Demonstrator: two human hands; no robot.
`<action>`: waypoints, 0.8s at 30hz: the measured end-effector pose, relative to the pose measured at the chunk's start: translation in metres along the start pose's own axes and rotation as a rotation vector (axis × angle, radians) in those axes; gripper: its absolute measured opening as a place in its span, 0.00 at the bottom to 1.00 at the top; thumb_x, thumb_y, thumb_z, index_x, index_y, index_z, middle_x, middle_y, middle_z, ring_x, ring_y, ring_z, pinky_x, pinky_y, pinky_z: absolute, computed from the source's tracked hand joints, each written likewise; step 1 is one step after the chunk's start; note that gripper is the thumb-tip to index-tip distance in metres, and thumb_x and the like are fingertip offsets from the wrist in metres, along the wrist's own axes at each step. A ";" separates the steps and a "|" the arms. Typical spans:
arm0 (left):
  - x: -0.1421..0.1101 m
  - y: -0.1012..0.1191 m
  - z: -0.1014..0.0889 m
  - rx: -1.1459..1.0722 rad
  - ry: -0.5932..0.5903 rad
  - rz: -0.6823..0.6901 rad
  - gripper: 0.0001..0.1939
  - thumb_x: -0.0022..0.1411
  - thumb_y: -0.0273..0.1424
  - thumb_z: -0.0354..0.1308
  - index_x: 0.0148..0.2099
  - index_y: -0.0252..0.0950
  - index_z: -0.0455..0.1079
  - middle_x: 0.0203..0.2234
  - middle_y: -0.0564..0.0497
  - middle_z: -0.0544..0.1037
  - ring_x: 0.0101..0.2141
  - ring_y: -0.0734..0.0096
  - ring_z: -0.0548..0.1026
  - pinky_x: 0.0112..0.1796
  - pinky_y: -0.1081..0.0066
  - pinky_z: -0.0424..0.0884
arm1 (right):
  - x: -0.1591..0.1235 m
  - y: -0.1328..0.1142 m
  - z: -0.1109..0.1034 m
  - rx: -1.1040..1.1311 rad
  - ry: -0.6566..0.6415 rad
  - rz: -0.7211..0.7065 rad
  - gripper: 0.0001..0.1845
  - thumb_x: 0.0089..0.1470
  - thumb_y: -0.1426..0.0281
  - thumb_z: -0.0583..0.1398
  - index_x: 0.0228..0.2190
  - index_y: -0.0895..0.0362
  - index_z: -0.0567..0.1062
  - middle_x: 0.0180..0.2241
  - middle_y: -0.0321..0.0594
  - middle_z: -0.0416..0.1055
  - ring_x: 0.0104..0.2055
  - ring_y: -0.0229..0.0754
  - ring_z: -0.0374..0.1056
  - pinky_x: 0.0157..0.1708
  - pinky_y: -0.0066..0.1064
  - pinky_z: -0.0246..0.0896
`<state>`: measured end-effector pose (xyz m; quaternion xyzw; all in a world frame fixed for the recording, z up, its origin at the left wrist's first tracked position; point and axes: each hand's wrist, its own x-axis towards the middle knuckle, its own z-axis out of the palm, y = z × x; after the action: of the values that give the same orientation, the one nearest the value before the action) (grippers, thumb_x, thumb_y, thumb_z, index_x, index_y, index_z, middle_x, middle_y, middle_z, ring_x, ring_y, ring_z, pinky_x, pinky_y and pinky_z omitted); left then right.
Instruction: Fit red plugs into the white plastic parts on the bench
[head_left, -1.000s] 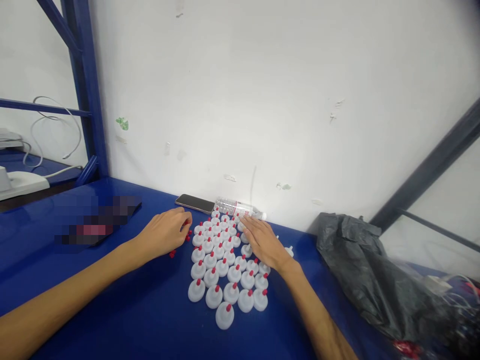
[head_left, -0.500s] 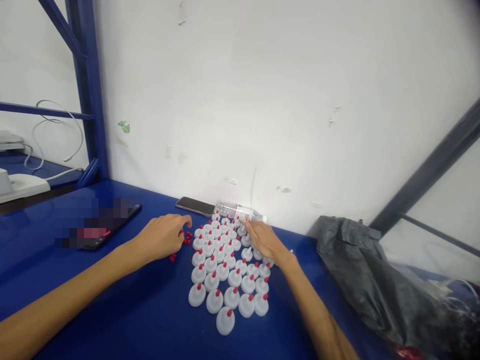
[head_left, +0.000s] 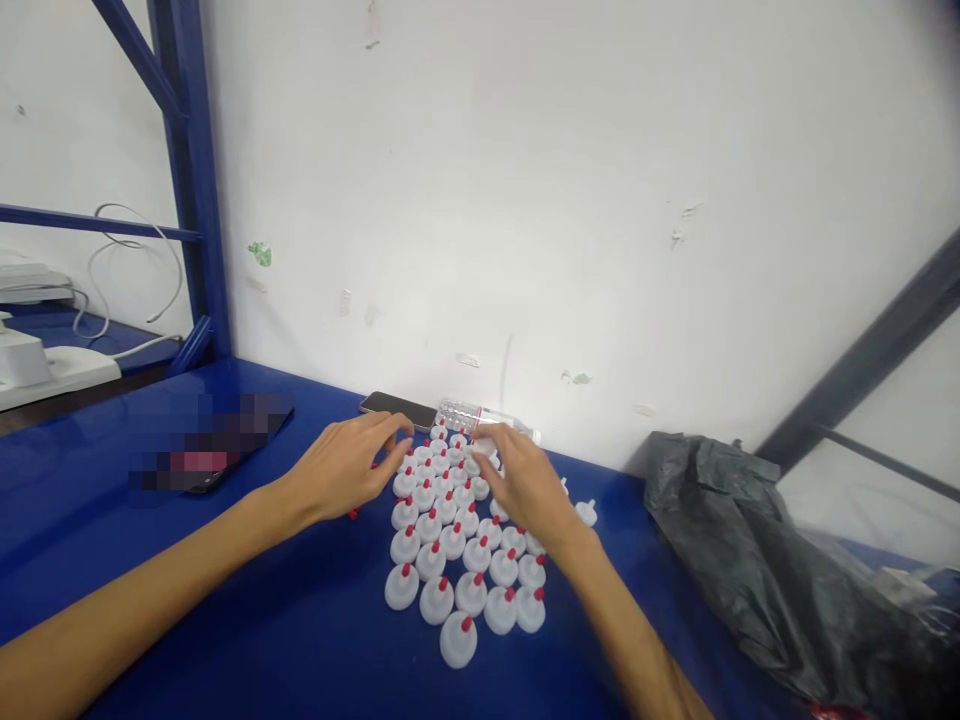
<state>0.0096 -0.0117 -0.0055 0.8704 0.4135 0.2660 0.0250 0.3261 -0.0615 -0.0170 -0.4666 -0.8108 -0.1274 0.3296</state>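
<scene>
Rows of white round nozzle lids (head_left: 458, 640) stand on the blue table, most with a small red cap (head_left: 466, 624) on the spout. At the group's left edge, my left hand (head_left: 349, 468) has its thumb and forefinger curled toward each other; whatever they pinch is too small to make out. A few loose red caps (head_left: 354, 514) show beneath this hand, mostly covered by it. Over the back right of the group, my right hand (head_left: 529, 485) is closed on what looks like a white nozzle lid (head_left: 484, 450). A lid without a red cap (head_left: 586, 512) lies to its right.
A phone (head_left: 397, 409) and a clear plastic bottle (head_left: 459, 414) lie against the wall behind the lids. Another dark phone (head_left: 247, 445), partly blurred, is at left. A black plastic bag (head_left: 712, 510) lies at right. A blue frame post (head_left: 196, 180) rises at left.
My left hand has moved right, away from the loose red caps and toward the lids. My right hand has drawn up with its fingers curled, uncovering the uncapped lids at the right. The view has shifted slightly.
</scene>
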 end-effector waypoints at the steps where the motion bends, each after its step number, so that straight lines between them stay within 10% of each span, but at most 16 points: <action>1: -0.001 0.000 0.003 -0.021 0.035 0.065 0.16 0.88 0.40 0.54 0.61 0.44 0.83 0.43 0.45 0.93 0.45 0.45 0.92 0.46 0.56 0.79 | 0.001 -0.009 0.005 0.013 -0.013 -0.058 0.15 0.79 0.74 0.70 0.62 0.48 0.85 0.56 0.45 0.94 0.58 0.58 0.93 0.62 0.50 0.92; 10: -0.010 0.004 0.030 -0.103 0.020 0.273 0.19 0.91 0.38 0.47 0.43 0.47 0.72 0.35 0.49 0.85 0.36 0.53 0.84 0.39 0.57 0.70 | 0.001 -0.049 0.022 0.130 0.018 -0.320 0.21 0.83 0.74 0.70 0.68 0.45 0.79 0.58 0.44 0.93 0.59 0.56 0.93 0.61 0.49 0.95; 17: -0.004 0.000 0.009 -0.337 0.139 -0.004 0.26 0.91 0.45 0.40 0.33 0.47 0.51 0.24 0.56 0.65 0.27 0.62 0.64 0.35 0.59 0.60 | -0.002 0.014 0.000 -0.022 0.025 -0.010 0.12 0.84 0.75 0.64 0.55 0.50 0.87 0.55 0.48 0.92 0.56 0.56 0.91 0.61 0.47 0.91; 24: 0.005 -0.024 0.011 0.112 -0.034 -0.108 0.14 0.79 0.31 0.57 0.36 0.46 0.67 0.31 0.49 0.81 0.32 0.53 0.78 0.39 0.58 0.62 | -0.019 0.066 -0.008 -0.085 -0.013 0.231 0.25 0.89 0.70 0.54 0.65 0.57 0.90 0.65 0.60 0.93 0.68 0.63 0.90 0.74 0.56 0.85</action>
<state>0.0002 0.0094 -0.0194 0.8513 0.4735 0.2260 -0.0027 0.3920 -0.0432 -0.0303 -0.5713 -0.7476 -0.1197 0.3169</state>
